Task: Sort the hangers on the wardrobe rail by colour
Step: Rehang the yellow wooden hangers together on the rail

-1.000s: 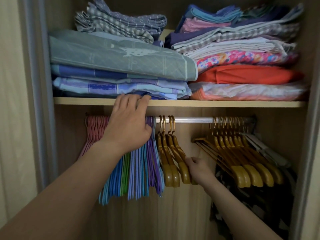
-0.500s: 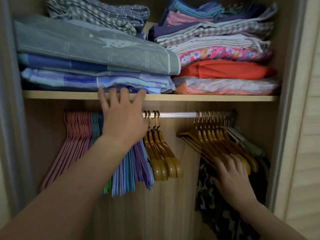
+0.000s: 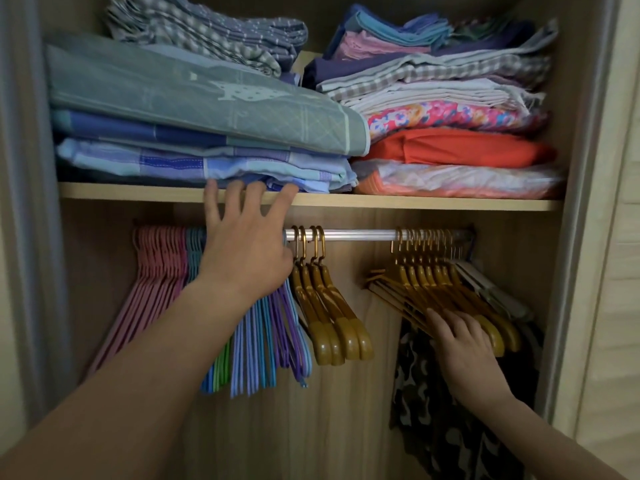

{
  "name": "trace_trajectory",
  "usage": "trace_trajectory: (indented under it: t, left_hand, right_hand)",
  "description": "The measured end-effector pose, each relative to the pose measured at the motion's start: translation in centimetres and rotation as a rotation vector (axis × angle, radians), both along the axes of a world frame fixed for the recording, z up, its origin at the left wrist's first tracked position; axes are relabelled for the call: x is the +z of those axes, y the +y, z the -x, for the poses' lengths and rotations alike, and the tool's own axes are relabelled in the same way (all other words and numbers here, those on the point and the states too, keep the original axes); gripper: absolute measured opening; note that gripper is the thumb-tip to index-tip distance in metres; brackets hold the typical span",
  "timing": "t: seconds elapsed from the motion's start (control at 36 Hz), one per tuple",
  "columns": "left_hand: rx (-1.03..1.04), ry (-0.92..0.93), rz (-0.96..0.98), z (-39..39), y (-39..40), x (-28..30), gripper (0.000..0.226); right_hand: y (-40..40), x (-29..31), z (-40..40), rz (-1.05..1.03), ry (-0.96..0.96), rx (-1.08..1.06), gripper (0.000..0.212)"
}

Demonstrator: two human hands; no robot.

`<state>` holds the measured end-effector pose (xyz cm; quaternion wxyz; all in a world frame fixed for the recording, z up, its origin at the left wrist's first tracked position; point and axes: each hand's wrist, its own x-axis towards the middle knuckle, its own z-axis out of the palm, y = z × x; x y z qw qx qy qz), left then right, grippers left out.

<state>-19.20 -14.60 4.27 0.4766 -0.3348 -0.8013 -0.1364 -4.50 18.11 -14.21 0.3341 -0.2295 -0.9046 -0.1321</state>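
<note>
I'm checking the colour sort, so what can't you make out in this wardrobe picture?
- Head view: hanger hooks on the rail behind the left hand.
- Grey hangers at far right: count unclear, behind the brown hangers.
- Camouflage garment: cut off below.

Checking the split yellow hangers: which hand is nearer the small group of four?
Left. The left hand rests beside the four yellow hangers, touching their hooks; the right hand is apart, on the larger yellow group.
</note>
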Motion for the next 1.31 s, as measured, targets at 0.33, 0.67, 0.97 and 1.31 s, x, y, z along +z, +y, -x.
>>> trace_trajectory:
  t: [0.33,0.67,0.97,1.31]
  left_hand:
    - [0.009,-0.004,0.013,0.3,0.2,-0.2,0.088]
    - [-0.002,0.002,0.057,0.6,-0.6,-0.3,0.092]
    - [-0.484,-0.791,-0.15,-8.7,-4.1,-24.0,0.033]
    - [0.008,-1.949,-0.283,-15.5,-12.8,-56.6,0.058]
  right_hand:
    - [-3.8,6.3,0.5,0.938,0.509,0.348,0.024]
    - [-4.4,6.2,4.5,1.102,0.505,0.435,0.024]
    - [-10.7,-11.5,-3.6,1.376,0.237,0.267,0.018]
    - [-16.9,-22.1,-10.3,1.71,-0.353,0.401,0.022]
